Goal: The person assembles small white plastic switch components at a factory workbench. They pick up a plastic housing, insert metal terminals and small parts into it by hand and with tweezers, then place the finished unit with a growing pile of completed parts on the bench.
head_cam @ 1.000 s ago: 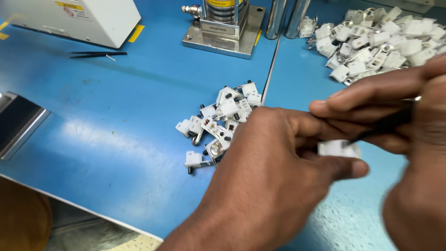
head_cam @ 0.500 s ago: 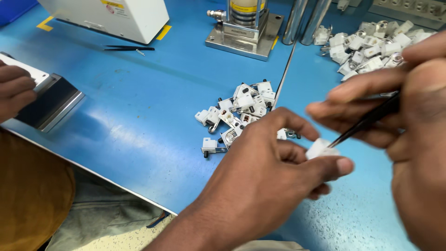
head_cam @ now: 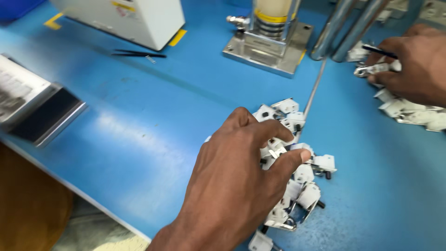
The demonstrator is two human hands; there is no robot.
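My left hand (head_cam: 241,176) pinches into the pile of small white plastic clips (head_cam: 297,172) directly beneath it, while my right hand (head_cam: 411,62), far off at upper right, grips thin black tweezers (head_cam: 378,51) and a clip.

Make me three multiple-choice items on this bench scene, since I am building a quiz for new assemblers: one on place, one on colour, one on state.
1. The left hand is over:
A. the near pile of white parts
B. the metal press
C. the floor

2. The table is:
A. green
B. blue
C. grey

3. The right hand holds:
A. nothing
B. a cup
C. a thin black tool and a small part

Key: 1 A, its fingers pinch a part there; 2 B, the surface is blue throughout; 3 C, both show in its grip.
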